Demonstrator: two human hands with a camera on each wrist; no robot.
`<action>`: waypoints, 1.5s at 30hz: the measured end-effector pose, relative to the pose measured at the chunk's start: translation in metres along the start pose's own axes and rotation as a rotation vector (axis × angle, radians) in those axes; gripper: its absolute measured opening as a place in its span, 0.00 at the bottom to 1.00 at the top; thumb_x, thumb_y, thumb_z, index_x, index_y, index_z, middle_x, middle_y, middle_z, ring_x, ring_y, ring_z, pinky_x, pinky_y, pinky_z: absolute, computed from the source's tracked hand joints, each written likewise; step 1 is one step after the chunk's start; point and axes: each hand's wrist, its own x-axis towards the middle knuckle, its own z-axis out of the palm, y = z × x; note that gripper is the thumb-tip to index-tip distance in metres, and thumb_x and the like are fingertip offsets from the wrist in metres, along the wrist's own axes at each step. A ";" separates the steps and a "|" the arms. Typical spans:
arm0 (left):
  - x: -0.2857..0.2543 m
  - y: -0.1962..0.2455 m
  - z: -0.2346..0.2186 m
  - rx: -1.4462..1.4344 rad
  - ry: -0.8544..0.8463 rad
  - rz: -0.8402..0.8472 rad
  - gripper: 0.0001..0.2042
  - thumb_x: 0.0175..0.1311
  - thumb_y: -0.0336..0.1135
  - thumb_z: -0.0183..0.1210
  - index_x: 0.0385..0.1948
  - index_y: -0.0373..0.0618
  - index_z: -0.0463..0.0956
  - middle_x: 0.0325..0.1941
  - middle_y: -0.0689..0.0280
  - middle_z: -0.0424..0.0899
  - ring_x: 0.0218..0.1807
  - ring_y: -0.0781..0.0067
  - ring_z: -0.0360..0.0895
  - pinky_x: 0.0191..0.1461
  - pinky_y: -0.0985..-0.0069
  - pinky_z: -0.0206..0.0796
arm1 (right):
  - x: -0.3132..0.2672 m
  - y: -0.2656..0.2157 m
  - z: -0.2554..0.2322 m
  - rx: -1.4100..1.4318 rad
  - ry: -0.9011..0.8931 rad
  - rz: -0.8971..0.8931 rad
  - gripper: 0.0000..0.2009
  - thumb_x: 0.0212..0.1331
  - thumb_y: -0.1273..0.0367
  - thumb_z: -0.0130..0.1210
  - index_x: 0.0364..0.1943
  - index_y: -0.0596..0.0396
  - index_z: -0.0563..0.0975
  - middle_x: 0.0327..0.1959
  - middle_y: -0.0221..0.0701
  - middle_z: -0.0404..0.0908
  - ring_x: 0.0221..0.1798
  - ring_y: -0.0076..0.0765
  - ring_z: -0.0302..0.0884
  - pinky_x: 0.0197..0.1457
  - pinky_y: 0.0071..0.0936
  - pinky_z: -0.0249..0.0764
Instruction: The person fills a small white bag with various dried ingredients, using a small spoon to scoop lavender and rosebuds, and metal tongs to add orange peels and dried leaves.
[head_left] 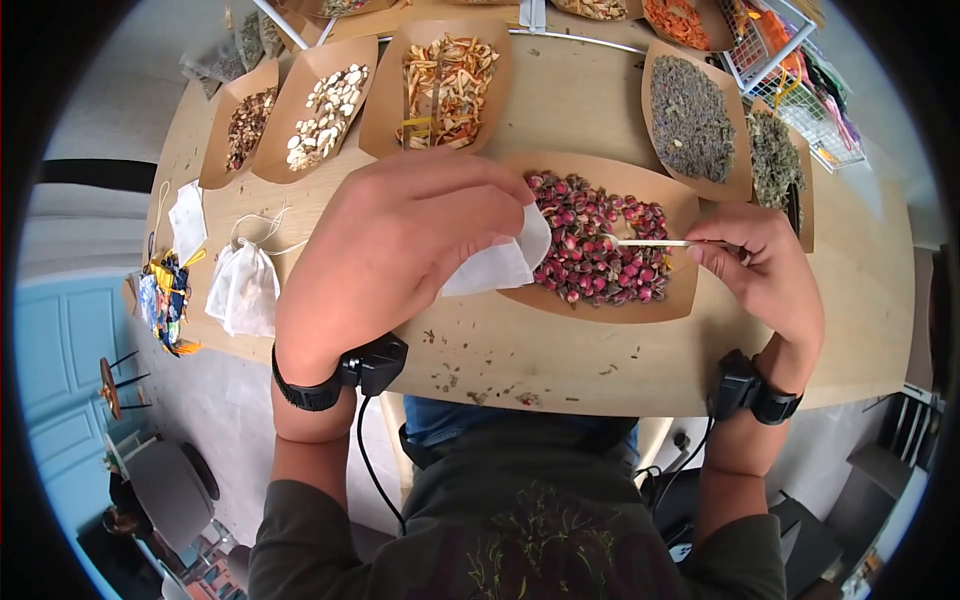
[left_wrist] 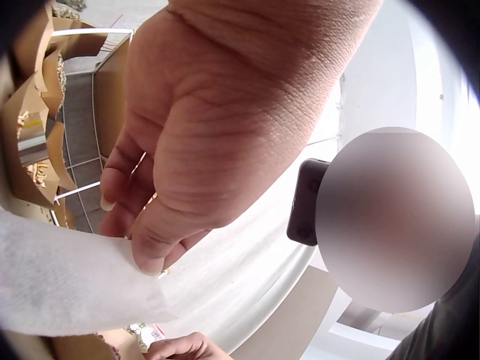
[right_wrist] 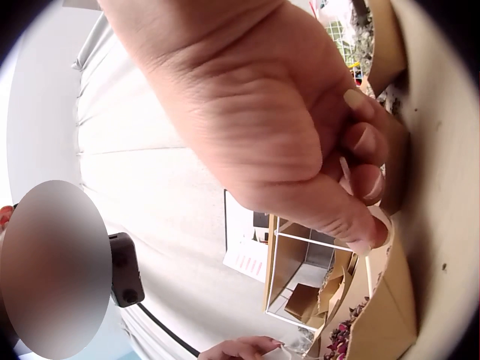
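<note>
My left hand [head_left: 400, 235] pinches a white fabric pouch [head_left: 495, 265] at the left side of a brown paper tray [head_left: 685, 290]. Dried rosebuds [head_left: 590, 275] fill that tray. In the left wrist view the pouch [left_wrist: 75, 277] hangs from thumb and fingertips, its inside hidden. Between thumb and fingers, my right hand [head_left: 762, 265] holds a small spoon [head_left: 650, 242] by its thin pale handle, the tip among the rosebuds. The right wrist view shows the handle [right_wrist: 368, 274] slanting down from the fingertips, over the tray's edge.
Farther back stand paper trays of orange-brown dried slices [head_left: 455, 85], white slices [head_left: 328, 115] and grey-purple dried herb [head_left: 692, 120]. Tied white pouches [head_left: 243, 288] lie at the left beside colourful tassels [head_left: 170, 300]. Crumbs [head_left: 450, 380] dot the table's front edge. A white wire basket [head_left: 820, 125] stands at back right.
</note>
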 end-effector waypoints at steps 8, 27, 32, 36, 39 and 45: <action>-0.001 0.001 -0.002 0.005 -0.045 -0.013 0.07 0.61 0.22 0.66 0.39 0.39 0.87 0.51 0.57 0.93 0.49 0.51 0.90 0.50 0.61 0.82 | 0.005 -0.005 0.007 0.022 -0.008 0.031 0.06 0.63 0.82 0.67 0.42 0.63 0.90 0.27 0.36 0.82 0.27 0.30 0.75 0.32 0.33 0.69; -0.005 -0.003 -0.001 0.008 -0.023 0.006 0.08 0.60 0.24 0.71 0.40 0.42 0.86 0.51 0.61 0.93 0.48 0.51 0.89 0.49 0.59 0.80 | 0.016 -0.037 0.023 0.130 0.135 -0.179 0.06 0.60 0.81 0.71 0.41 0.64 0.90 0.30 0.34 0.85 0.33 0.33 0.79 0.38 0.34 0.71; -0.004 -0.002 -0.001 0.045 -0.037 0.004 0.08 0.60 0.25 0.72 0.40 0.42 0.86 0.51 0.61 0.93 0.47 0.51 0.89 0.48 0.59 0.80 | 0.021 -0.054 0.031 -0.073 0.169 -0.382 0.08 0.56 0.82 0.69 0.40 0.64 0.90 0.29 0.37 0.83 0.33 0.38 0.79 0.37 0.35 0.72; -0.003 -0.002 -0.002 0.043 -0.021 0.025 0.08 0.61 0.25 0.72 0.40 0.42 0.86 0.50 0.61 0.93 0.47 0.51 0.89 0.48 0.60 0.81 | 0.007 -0.028 0.000 -0.111 0.205 -0.177 0.07 0.57 0.82 0.69 0.39 0.65 0.89 0.28 0.37 0.82 0.32 0.39 0.78 0.36 0.35 0.70; -0.004 -0.002 -0.001 0.048 -0.036 0.012 0.08 0.60 0.25 0.72 0.39 0.42 0.86 0.50 0.61 0.93 0.46 0.51 0.89 0.49 0.60 0.81 | -0.001 -0.012 -0.012 -0.179 0.151 -0.050 0.06 0.57 0.83 0.68 0.39 0.65 0.88 0.28 0.38 0.81 0.31 0.40 0.75 0.36 0.38 0.70; -0.004 -0.002 0.001 0.044 -0.012 0.017 0.07 0.59 0.26 0.72 0.38 0.42 0.86 0.50 0.61 0.93 0.46 0.51 0.89 0.48 0.60 0.81 | 0.007 -0.008 0.002 -0.147 0.082 -0.113 0.06 0.58 0.82 0.69 0.38 0.63 0.89 0.29 0.40 0.83 0.35 0.49 0.78 0.41 0.43 0.72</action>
